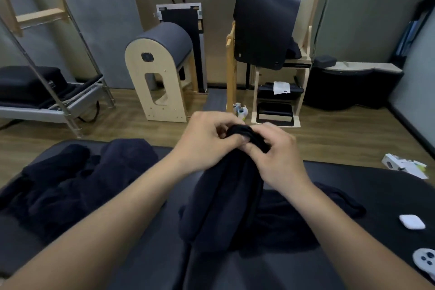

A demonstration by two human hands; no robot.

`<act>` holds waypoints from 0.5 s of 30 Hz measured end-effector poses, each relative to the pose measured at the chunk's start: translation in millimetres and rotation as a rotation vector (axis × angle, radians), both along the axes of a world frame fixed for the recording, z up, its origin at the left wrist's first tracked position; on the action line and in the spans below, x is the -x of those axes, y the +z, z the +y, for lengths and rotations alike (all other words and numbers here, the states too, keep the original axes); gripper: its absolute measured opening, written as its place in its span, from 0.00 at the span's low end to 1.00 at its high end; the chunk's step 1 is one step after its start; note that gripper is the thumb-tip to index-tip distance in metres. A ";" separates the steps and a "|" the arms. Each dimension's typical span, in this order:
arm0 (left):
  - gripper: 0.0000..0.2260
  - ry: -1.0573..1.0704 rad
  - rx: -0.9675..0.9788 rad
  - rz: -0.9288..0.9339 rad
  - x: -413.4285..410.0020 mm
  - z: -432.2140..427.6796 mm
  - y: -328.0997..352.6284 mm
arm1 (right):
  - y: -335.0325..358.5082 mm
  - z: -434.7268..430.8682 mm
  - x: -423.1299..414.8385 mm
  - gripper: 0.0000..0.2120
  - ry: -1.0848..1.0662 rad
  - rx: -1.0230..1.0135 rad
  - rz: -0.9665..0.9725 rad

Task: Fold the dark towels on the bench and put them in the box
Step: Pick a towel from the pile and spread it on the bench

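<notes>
**Dark towel (231, 197) bunched at its top**

Fingers curled, the left hand (207, 140) and right hand (276, 160) sit close together, each pinching the towel's gathered top edge. The towel hangs from them down onto the bench (146, 256). A heap (80, 183) of more dark towels lies left of the left hand. A white case (412, 221) rests right of the right forearm.
</notes>
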State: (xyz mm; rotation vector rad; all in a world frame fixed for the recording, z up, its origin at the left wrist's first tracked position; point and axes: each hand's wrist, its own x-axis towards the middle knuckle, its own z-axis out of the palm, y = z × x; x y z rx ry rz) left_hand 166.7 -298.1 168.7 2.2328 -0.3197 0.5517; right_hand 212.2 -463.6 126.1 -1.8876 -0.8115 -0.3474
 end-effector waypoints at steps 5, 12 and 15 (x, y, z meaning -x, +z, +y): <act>0.17 0.031 0.370 0.217 30.3 -43.9 -109.1 | -55.4 -48.7 27.4 0.15 -0.090 -0.013 0.174; 0.20 -0.047 -0.119 0.470 74.0 -61.5 -249.8 | -72.6 -116.3 43.6 0.26 -0.206 -0.071 0.439; 0.19 -0.003 -0.253 0.384 83.6 -37.8 -280.0 | -68.3 -141.7 45.4 0.21 -0.307 -0.128 0.436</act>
